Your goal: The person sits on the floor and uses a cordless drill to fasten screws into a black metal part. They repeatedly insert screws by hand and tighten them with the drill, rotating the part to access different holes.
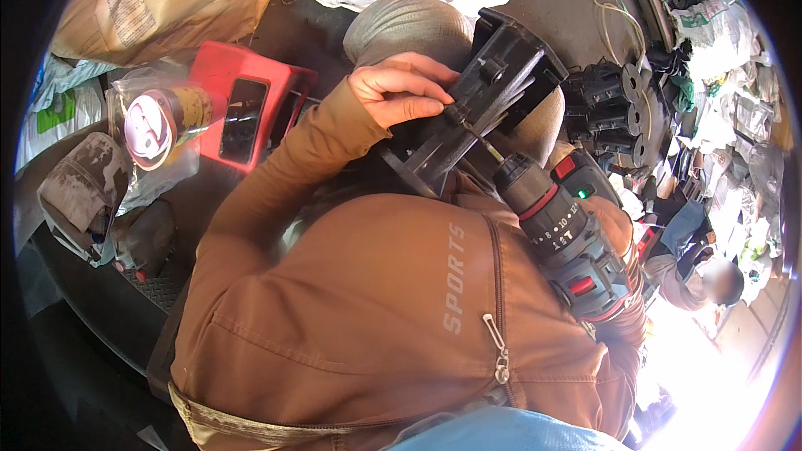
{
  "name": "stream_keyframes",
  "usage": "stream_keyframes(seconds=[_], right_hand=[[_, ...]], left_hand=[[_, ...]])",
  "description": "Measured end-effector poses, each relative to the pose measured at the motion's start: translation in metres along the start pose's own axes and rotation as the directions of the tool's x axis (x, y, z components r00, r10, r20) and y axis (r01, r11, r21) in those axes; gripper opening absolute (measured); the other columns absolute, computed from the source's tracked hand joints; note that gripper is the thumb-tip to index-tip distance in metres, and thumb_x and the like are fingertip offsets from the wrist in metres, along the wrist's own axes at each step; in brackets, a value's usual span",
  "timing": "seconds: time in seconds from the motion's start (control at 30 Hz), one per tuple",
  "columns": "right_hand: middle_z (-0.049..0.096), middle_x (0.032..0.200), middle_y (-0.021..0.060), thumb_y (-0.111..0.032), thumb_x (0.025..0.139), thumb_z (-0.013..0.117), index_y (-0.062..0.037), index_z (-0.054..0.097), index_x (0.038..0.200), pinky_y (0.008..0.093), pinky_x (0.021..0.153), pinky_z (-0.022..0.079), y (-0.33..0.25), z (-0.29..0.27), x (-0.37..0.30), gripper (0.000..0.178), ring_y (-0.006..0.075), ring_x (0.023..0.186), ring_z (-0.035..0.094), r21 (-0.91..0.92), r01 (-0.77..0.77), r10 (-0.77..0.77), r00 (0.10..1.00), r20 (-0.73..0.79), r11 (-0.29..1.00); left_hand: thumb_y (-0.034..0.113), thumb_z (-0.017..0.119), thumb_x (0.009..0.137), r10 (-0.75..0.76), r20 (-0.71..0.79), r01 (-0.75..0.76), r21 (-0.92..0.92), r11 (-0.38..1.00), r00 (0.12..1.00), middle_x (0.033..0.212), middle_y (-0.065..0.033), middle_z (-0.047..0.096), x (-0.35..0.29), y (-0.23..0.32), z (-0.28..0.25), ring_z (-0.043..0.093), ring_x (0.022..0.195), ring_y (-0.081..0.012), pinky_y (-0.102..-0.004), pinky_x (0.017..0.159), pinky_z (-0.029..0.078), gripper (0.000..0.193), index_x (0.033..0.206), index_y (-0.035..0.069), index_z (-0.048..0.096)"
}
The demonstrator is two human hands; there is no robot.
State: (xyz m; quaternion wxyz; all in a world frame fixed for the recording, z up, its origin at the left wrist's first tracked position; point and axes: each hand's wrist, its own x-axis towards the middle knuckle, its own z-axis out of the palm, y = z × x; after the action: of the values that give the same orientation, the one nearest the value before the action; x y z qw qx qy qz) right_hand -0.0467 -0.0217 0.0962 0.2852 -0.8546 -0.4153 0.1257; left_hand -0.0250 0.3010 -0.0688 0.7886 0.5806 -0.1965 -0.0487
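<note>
A black plastic part (510, 63) with ribs and flat end flanges rests across my lap, tilted, between my knees. My left hand (405, 88) reaches over to its near side, thumb and fingertips pinched together against it; whatever small thing they hold is hidden. From the right, my right hand (616, 219) grips a cordless drill (564, 230), mostly covered by the tool's body. The drill's slim bit points up and left, and its tip meets the black part just beside my left fingertips. A small green light glows on the drill.
Several similar black parts (606, 108) are stacked to the right, near a heap of plastic scrap (743, 108). At left are a red box (238, 63) with a phone (244, 117) on it, a lidded cup (154, 129) and a camouflage bag (83, 192). Another person (689, 271) sits far right.
</note>
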Motion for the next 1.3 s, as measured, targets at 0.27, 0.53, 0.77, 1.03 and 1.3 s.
stream_keyframes(seconds=[0.27,0.53,0.77,1.03,1.3], right_hand=[[0.066,0.083,0.0142,-0.021,0.058,0.075,0.0052,0.062,0.101,0.0355,0.054,0.047,0.001,-0.009,0.008,0.052,0.0266,0.061,0.062,-0.003,-0.048,0.048,0.995,0.086,0.999],[0.066,0.084,0.0143,-0.020,0.062,0.072,0.0063,0.061,0.102,0.0359,0.055,0.047,0.004,-0.005,0.008,0.049,0.0273,0.063,0.062,-0.057,0.006,-0.004,0.999,0.039,0.998],[0.062,0.076,0.0124,-0.014,0.064,0.068,0.0039,0.061,0.100,0.0372,0.057,0.046,0.004,-0.010,0.007,0.041,0.0283,0.063,0.061,-0.103,-0.024,0.036,0.993,0.112,0.994],[0.059,0.073,0.0124,-0.015,0.063,0.067,0.0012,0.061,0.095,0.0380,0.058,0.046,0.010,-0.017,0.017,0.036,0.0307,0.064,0.060,-0.114,-0.011,0.034,0.980,0.195,0.993],[0.059,0.073,0.0117,-0.017,0.063,0.068,0.0009,0.061,0.094,0.0387,0.058,0.045,0.014,-0.016,0.026,0.036,0.0304,0.064,0.059,-0.094,0.022,-0.004,0.982,0.190,0.995]], left_hand=[[-0.001,0.067,0.082,0.002,-0.010,-0.002,-0.014,1.000,1.000,0.118,-0.0145,0.060,0.001,0.002,0.000,0.058,0.098,-0.0158,-0.0271,0.081,0.048,0.013,0.095,0.000,0.071],[0.000,0.069,0.082,-0.005,-0.024,0.005,0.007,1.000,1.000,0.113,-0.0108,0.062,0.000,0.005,0.000,0.060,0.100,-0.0173,-0.0265,0.083,0.049,0.013,0.095,0.003,0.072],[0.001,0.070,0.082,-0.021,-0.023,0.019,-0.085,0.996,1.000,0.114,-0.0107,0.060,-0.001,0.000,0.001,0.057,0.104,-0.0169,-0.0280,0.088,0.046,0.014,0.096,0.003,0.071],[0.003,0.068,0.084,-0.065,0.003,0.065,-0.172,0.983,0.998,0.117,-0.0124,0.057,-0.001,-0.001,-0.001,0.053,0.108,-0.0180,-0.0305,0.093,0.041,0.013,0.097,0.002,0.069],[0.002,0.066,0.085,-0.079,-0.016,0.074,-0.196,0.978,0.997,0.116,-0.0119,0.056,-0.004,-0.001,-0.002,0.053,0.104,-0.0148,-0.0279,0.090,0.042,0.012,0.097,0.002,0.068]])
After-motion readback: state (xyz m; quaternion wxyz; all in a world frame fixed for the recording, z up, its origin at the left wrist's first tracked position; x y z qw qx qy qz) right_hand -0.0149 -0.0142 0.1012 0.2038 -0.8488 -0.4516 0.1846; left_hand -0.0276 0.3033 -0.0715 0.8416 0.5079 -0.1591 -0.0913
